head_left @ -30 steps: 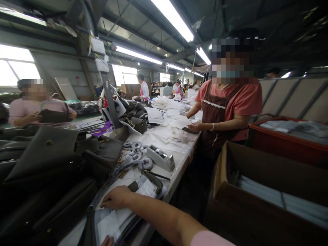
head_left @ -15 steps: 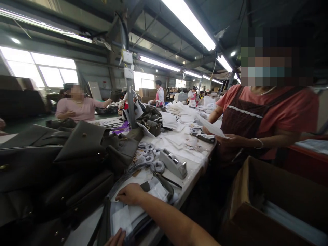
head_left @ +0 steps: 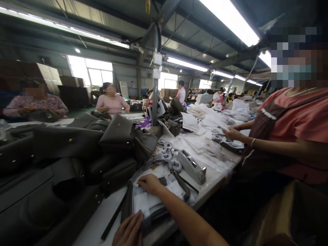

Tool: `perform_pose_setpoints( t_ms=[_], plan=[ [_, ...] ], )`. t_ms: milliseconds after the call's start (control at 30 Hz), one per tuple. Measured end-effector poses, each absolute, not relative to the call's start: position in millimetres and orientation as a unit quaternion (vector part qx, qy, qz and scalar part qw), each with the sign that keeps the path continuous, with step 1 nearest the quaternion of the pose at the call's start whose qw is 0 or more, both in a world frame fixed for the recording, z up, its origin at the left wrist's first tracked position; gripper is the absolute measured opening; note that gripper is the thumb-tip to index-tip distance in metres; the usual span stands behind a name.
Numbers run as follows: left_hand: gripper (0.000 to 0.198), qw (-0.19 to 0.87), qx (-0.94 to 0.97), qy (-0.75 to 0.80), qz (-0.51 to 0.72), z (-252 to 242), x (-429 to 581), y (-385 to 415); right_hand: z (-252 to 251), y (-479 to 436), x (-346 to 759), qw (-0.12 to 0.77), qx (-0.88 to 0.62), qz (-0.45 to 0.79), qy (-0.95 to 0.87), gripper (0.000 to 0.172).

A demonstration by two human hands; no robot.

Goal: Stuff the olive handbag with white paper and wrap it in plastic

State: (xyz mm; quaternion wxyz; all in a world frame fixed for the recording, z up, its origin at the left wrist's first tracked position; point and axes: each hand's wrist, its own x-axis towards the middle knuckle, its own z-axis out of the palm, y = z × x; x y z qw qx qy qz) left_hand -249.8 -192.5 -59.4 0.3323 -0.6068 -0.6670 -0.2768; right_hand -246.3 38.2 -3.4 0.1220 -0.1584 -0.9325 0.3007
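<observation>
A dark bag (head_left: 126, 205) lies on the table near its front edge, with clear plastic film and white paper (head_left: 141, 204) over it. My right hand (head_left: 150, 183) reaches across it, fingers bent and closed at the far edge of the white covering; what they pinch is too small to tell. At the near left corner of the bag rests my left hand (head_left: 129, 229), its fingers stretched out side by side on the edge. A grey tape dispenser (head_left: 192, 167) stands just beyond the bag, beside wrapped ring-shaped pieces (head_left: 175, 165).
Dark olive bags (head_left: 69, 140) are heaped on the left. A metal post (head_left: 155, 99) rises behind them. At right stands a person (head_left: 289, 130) handling white material, near a cardboard box (head_left: 276, 212). White packets (head_left: 205, 118) cover the far table. Other people sit across it.
The view has swung left, so the scene sits farther right and another seated person shows. More of my left hand is visible. The person at right has lowered the white sheet.
</observation>
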Motion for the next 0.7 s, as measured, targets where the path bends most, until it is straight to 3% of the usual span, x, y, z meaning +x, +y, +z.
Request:
perform_pose_setpoints(
  t_ms=[233, 333, 467, 700],
  plan=[
    [0.031, 0.118, -0.515, -0.756, -0.386, -25.9, -241.5, -214.0, 35.5, 56.6, -183.9, 0.251, -0.163, 0.322, -0.898, 0.032],
    [0.039, 0.011, -0.37, -0.797, -0.477, -23.8, -257.0, -210.1, 35.6, 79.4, -121.2, 0.324, -0.254, 0.255, -0.875, 0.039],
    [0.056, -0.121, -0.235, -0.81, -0.524, -28.7, -279.3, -183.0, 2.0, 99.7, -60.0, 0.276, -0.366, 0.274, -0.846, 0.052],
    [0.067, -0.108, -0.233, -0.808, -0.53, -31.5, -282.9, -157.4, -29.5, 92.1, -54.2, 0.252, -0.447, 0.43, -0.742, 0.074]
  ],
)
